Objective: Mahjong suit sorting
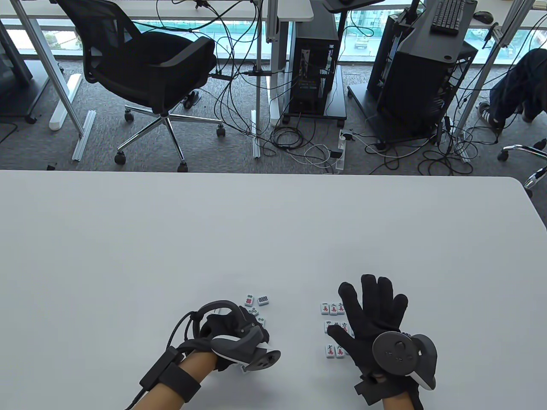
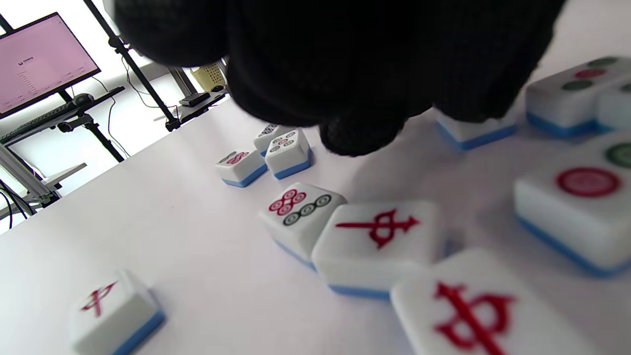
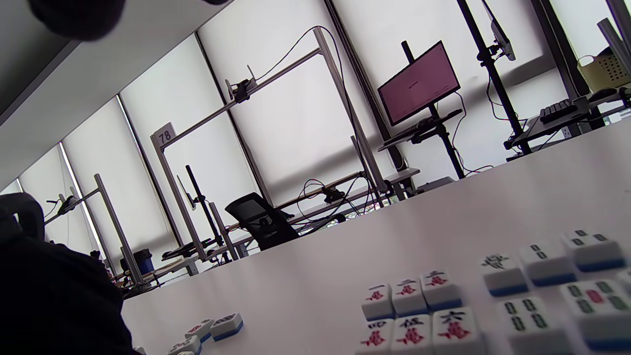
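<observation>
On the table [image 1: 273,239], seen from above, the right hand [image 1: 372,320] lies flat with fingers spread over the character tiles [image 1: 332,308], set in rows running left to right. The left hand [image 1: 233,331] curls over the circle tiles [image 1: 256,301]; whether it grips one I cannot tell. In the left wrist view, fingertips [image 2: 360,133] hang above loose, skewed tiles [image 2: 379,241]. In the right wrist view, bamboo tiles [image 3: 547,266] lie beside the character rows [image 3: 409,296].

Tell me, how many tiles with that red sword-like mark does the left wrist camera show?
3 red-marked tiles: one alone at lower left; one mid-frame beside a circles tile; one cropped at the bottom edge. The left hand may hide more.
</observation>
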A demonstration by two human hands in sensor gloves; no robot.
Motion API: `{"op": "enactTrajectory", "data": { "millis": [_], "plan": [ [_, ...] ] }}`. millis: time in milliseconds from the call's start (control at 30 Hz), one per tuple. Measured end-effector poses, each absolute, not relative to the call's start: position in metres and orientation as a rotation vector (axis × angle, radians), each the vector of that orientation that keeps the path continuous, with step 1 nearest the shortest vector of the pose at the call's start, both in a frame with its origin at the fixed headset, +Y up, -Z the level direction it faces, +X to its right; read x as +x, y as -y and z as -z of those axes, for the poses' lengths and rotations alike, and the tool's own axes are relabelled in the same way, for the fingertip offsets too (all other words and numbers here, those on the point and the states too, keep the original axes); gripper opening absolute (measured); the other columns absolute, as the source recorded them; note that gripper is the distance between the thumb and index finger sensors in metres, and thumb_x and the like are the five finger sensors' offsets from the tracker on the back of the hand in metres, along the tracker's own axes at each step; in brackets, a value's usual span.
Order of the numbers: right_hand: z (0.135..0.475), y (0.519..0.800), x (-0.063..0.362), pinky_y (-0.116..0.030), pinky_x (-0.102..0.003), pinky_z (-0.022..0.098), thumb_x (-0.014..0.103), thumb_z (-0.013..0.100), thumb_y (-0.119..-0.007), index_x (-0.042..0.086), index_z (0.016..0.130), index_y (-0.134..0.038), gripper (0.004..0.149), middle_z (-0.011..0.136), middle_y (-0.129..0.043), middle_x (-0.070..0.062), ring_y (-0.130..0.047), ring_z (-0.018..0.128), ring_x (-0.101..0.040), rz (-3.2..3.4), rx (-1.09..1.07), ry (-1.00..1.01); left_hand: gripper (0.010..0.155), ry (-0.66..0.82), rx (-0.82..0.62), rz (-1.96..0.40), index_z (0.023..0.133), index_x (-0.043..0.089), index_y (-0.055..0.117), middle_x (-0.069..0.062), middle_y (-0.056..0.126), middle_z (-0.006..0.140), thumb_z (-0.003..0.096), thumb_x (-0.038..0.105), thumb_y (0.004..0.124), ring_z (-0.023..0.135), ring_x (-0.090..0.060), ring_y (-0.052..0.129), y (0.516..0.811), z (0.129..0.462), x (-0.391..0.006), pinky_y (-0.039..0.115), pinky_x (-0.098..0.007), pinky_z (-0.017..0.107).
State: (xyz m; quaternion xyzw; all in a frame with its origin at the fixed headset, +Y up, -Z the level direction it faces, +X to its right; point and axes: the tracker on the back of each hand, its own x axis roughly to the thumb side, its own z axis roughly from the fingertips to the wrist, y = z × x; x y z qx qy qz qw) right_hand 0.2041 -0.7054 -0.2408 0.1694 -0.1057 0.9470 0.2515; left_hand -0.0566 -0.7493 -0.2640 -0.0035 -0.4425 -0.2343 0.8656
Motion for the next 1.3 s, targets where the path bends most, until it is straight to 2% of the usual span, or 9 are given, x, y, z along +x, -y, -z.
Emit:
{"op": "enactTrajectory", "data": {
  "millis": [167, 367, 500, 700, 900, 1067, 1167, 1300],
  "plan": [
    [0.241, 0.705, 0.204, 0.0, -0.068, 0.068, 0.068, 0.05, -0.057, 0.042, 0.112, -0.019, 0.077, 0.119, -0.003, -0.007, 0.008, 0.103, -0.037, -2.574, 0.461, 0.282, 0.055, 0.95, -0.028, 0.532, 0.084, 0.037, 0.083, 0.012, 0.1, 0.063, 0.03, 0.047, 0.092, 0.035, -0.009, 0.1, 0.742, 0.261, -0.053, 0.085, -0.034, 0.036],
    [0.241, 0.705, 0.203, 0.0, -0.068, 0.068, 0.068, 0.05, -0.058, 0.042, 0.112, -0.02, 0.077, 0.119, -0.003, -0.007, 0.008, 0.103, -0.037, -2.577, 0.458, 0.272, 0.061, 0.992, -0.036, 0.614, 0.087, 0.041, 0.079, 0.013, 0.101, 0.061, 0.0279, 0.049, 0.093, 0.033, -0.009, 0.1, 0.75, 0.259, -0.048, 0.085, -0.034, 0.036],
    [0.241, 0.705, 0.203, 0.0, -0.068, 0.068, 0.068, 0.05, -0.058, 0.042, 0.112, -0.019, 0.077, 0.119, -0.003, -0.007, 0.008, 0.103, -0.037, -2.575, 0.456, 0.274, 0.059, 1.003, -0.051, 0.619, 0.085, 0.039, 0.08, 0.013, 0.101, 0.058, 0.0278, 0.05, 0.092, 0.03, -0.009, 0.099, 0.753, 0.26, -0.046, 0.085, -0.034, 0.034],
    [0.241, 0.707, 0.204, 0.0, -0.068, 0.068, 0.067, 0.05, -0.058, 0.042, 0.111, -0.019, 0.076, 0.119, -0.004, -0.008, 0.007, 0.103, -0.037, -2.585, 0.433, 0.252, 0.06, 1.038, -0.068, 0.595, 0.081, 0.026, 0.082, 0.014, 0.102, 0.054, 0.0264, 0.049, 0.093, 0.028, -0.009, 0.1, 0.759, 0.262, -0.039, 0.086, -0.034, 0.033],
    [0.242, 0.707, 0.204, -0.001, -0.068, 0.068, 0.066, 0.051, -0.058, 0.041, 0.112, -0.02, 0.076, 0.119, -0.005, -0.008, 0.006, 0.103, -0.038, -2.58, 0.43, 0.245, 0.06, 1.036, -0.092, 0.546, 0.081, 0.024, 0.083, 0.014, 0.101, 0.053, 0.0273, 0.048, 0.093, 0.028, -0.01, 0.099, 0.755, 0.263, -0.042, 0.086, -0.035, 0.034],
    [0.242, 0.707, 0.204, -0.001, -0.068, 0.068, 0.066, 0.051, -0.058, 0.041, 0.112, -0.02, 0.076, 0.119, -0.005, -0.008, 0.006, 0.103, -0.038, -2.583, 0.426, 0.242, 0.06, 0.894, -0.023, 0.491, 0.082, 0.023, 0.083, 0.014, 0.101, 0.055, 0.028, 0.048, 0.092, 0.029, -0.009, 0.1, 0.726, 0.27, -0.072, 0.086, -0.035, 0.034],
    [0.242, 0.707, 0.205, -0.001, -0.068, 0.068, 0.066, 0.051, -0.058, 0.04, 0.112, -0.019, 0.077, 0.119, -0.005, -0.008, 0.006, 0.103, -0.038, -2.582, 0.412, 0.242, 0.06, 0.716, -0.011, 0.4, 0.082, 0.022, 0.082, 0.014, 0.101, 0.055, 0.0284, 0.047, 0.092, 0.03, -0.01, 0.1, 0.712, 0.279, -0.117, 0.086, -0.035, 0.035],
    [0.242, 0.707, 0.204, -0.001, -0.068, 0.068, 0.066, 0.051, -0.059, 0.039, 0.112, -0.02, 0.077, 0.119, -0.006, -0.009, 0.006, 0.103, -0.038, -2.577, 0.409, 0.239, 0.06, 0.516, -0.07, 0.387, 0.083, 0.022, 0.082, 0.013, 0.101, 0.056, 0.0288, 0.047, 0.092, 0.031, -0.01, 0.1, 0.717, 0.288, -0.174, 0.086, -0.036, 0.036]
  ]
}}
